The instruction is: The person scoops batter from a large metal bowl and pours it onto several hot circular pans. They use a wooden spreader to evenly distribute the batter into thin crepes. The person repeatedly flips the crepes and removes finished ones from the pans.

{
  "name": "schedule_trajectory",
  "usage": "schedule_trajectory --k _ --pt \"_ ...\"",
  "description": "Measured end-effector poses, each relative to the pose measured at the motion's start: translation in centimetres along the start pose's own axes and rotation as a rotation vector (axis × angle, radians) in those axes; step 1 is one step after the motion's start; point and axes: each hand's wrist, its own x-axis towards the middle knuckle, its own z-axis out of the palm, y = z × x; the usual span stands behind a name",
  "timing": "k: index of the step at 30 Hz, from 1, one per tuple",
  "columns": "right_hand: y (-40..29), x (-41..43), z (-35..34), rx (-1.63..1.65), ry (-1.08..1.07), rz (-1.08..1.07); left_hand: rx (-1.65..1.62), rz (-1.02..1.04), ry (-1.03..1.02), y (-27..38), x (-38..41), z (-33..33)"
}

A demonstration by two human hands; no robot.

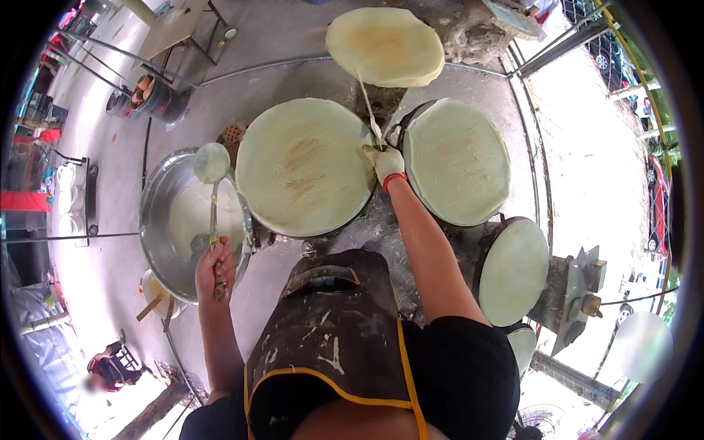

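Observation:
My left hand [215, 270] grips the handle of a metal ladle [212, 164]. The ladle's round bowl is coated with batter and hangs over the far side of a large metal basin [155, 220]. Pale batter [184, 220] lies inside that basin. My right hand [387, 163], in a white glove with a red band at the wrist, holds a thin batter-coated stick [369, 107]. The stick points away from me, its tip over a third pancake [385, 47]. Between my hands, a wide pancake [305, 165] covers a round griddle. Another pancake [456, 162] lies right of my gloved hand.
More round griddles bearing pale batter sheets [514, 272] curve round my right side. A small bucket with wooden handles [163, 302] stands behind the basin. Far left are dark buckets [159, 102], a table [173, 30] and a seated person [115, 366]. A metal rail [264, 67] crosses ahead.

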Motion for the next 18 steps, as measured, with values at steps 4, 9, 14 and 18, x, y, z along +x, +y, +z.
schedule_trajectory --k 4,9,14,18 --pt "-0.3 -1.5 2.0 -0.021 -0.047 -0.133 -0.008 0.029 -0.013 1.6 -0.2 -2.0" --pt "-5.9 -7.3 -0.2 0.717 -0.122 -0.042 0.053 0.066 0.052 2.7 0.0 -3.5" --pt "-3.9 -8.6 -9.3 0.842 0.115 0.029 0.040 0.045 0.063 2.3 0.4 -4.7" --pt "4.8 -7.0 -21.5 0.888 0.386 0.058 0.017 0.037 -0.020 0.4 1.4 -2.7"
